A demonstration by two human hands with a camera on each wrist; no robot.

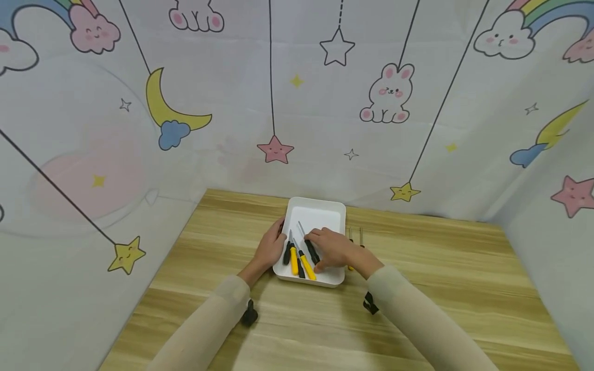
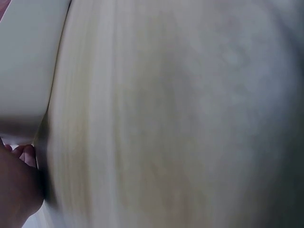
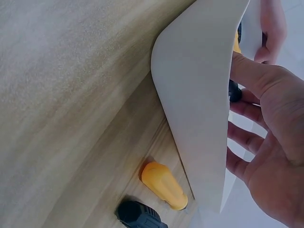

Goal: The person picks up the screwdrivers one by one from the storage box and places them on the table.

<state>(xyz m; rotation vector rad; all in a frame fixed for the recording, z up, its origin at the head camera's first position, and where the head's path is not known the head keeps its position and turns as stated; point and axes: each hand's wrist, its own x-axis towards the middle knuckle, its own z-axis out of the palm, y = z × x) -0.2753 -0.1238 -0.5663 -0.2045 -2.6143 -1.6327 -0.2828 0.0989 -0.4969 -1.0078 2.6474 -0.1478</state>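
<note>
A white tray (image 1: 317, 211) lies on the wooden table with several screwdrivers inside, some with yellow handles (image 1: 294, 260) and some with black. My left hand (image 1: 270, 247) grips the tray's left side, thumb over the rim; the left wrist view catches only part of a hand (image 2: 19, 185) at its lower left edge. Reaching over the tray's right side, my right hand (image 1: 333, 248) has its fingers spread around a black-handled screwdriver (image 1: 312, 251). Thumb and fingertips stand well apart there. The right wrist view shows the black handle's end (image 3: 234, 91) between them.
Two more screwdrivers lie on the table right of the tray, one with a yellow handle (image 3: 164, 185), one with a black handle (image 3: 137, 213). Small black devices (image 1: 249, 314) sit at both wrists. Printed white cloth walls (image 1: 315, 170) stand behind and beside the table (image 1: 417, 247).
</note>
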